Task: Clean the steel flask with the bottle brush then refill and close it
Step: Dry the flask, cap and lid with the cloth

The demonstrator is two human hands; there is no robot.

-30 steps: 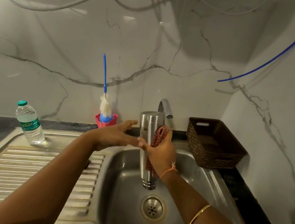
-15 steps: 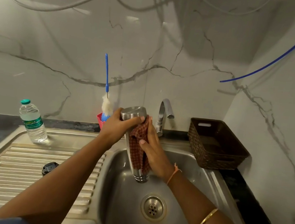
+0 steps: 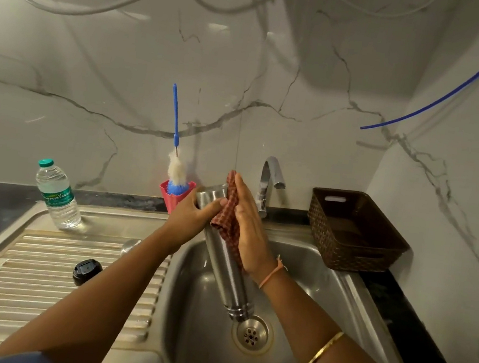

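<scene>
The steel flask (image 3: 229,282) is showing a smooth brushed-metal skin with a soft sheen, and a woven red-brown checked cloth (image 3: 225,222) is lying matt against it. The stainless sink (image 3: 191,341) is gleaming dully, its draining board ribbed. The tap (image 3: 270,182) is shining like polished chrome. The bottle brush (image 3: 175,113) is pairing a glossy blue plastic handle with fluffy white bristles. The water bottle (image 3: 57,195) is glinting as clear plastic, the brown basket (image 3: 356,226) is looking woven, and the marble-look wall (image 3: 124,76) is reflecting light.
</scene>
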